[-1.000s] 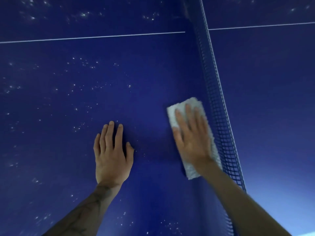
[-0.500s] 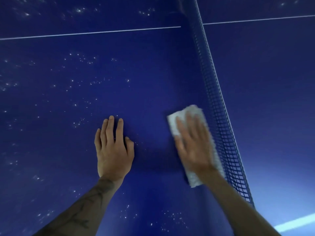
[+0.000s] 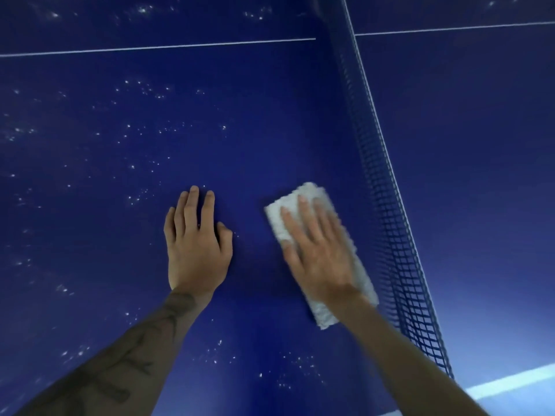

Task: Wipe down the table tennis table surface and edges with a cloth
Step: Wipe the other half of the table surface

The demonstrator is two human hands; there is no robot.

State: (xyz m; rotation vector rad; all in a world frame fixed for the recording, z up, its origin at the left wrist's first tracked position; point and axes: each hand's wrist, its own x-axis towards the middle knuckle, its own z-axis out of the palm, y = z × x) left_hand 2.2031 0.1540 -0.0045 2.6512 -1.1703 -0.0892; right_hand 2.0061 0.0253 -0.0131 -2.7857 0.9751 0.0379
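Head view: mid-wipe beside the net (image 3: 387, 223); right hand (image 3: 318, 253), fingers spread, presses cloth (image 3: 306, 192) onto worktop (image 3: 270, 130), left hand (image 3: 195, 250) rests flat. Next, probably sweep toward ten o'clock speckles (image 3: 132, 200).

The left hand (image 3: 196, 244) is laid flat on the table (image 3: 270, 115); to its right, the right hand (image 3: 318, 250) is pressed flat on the cloth (image 3: 304, 195). The cloth is placed just left of the net (image 3: 387, 205), beyond which more of the table is seen. Specks (image 3: 144, 88) are scattered left of both hands.
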